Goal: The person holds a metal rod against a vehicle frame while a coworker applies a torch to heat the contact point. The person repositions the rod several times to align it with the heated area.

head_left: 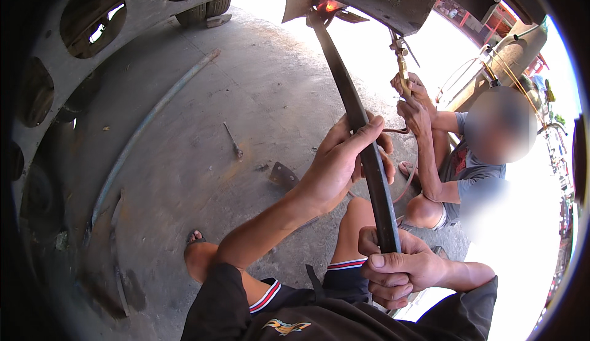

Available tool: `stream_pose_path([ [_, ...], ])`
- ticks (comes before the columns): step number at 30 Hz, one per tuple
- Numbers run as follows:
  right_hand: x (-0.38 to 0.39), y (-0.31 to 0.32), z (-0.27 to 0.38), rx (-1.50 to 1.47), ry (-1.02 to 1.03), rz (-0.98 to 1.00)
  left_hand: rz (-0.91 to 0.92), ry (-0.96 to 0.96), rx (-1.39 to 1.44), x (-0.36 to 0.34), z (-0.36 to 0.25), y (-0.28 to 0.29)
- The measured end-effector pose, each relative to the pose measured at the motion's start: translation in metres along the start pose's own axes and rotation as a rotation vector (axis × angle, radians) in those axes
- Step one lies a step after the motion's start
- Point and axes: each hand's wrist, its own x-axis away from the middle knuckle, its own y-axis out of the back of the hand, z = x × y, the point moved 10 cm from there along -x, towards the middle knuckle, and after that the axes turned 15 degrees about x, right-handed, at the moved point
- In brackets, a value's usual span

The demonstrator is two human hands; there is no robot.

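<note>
A long dark metal bar [346, 89] runs from near my body up to the underside of a large metal frame. My left hand [338, 164] is closed around its middle, the thumb lying over the top. Lower down, my right hand [402, 270] wraps the near end. The bar's far end, rounded like a jaw, meets a glowing orange-red metal piece [330, 4] beneath the frame; the exact contact is too small to tell. Right of the bar, a crouching co-worker's hands [413, 98] hold a brass gas torch [402, 64], its tip raised toward the frame.
A frame beam with large holes [136, 3] arches across the top left. On the concrete floor [184, 126] lie a long pipe [144, 126], a thin rod [232, 139] and a dark metal plate [283, 176]. A hose [410, 184] hangs by the co-worker; a large cylinder [522, 52] lies behind.
</note>
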Motion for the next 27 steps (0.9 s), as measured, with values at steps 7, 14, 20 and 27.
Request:
stream_pose_path([
  [7,0.013,0.012,0.003,0.023,-0.079,0.015,0.042,-0.014,0.571,0.013,0.029,-0.039],
  [14,0.026,0.039,0.003,0.203,-0.243,0.061,0.079,-0.173,0.432,0.010,0.061,-0.036],
  [20,0.038,0.053,0.002,0.140,-0.343,0.062,0.289,-0.226,0.517,0.003,0.061,-0.044],
  [27,0.013,0.038,-0.001,0.068,-0.089,-0.158,0.397,-0.188,0.221,0.015,0.037,-0.023],
])
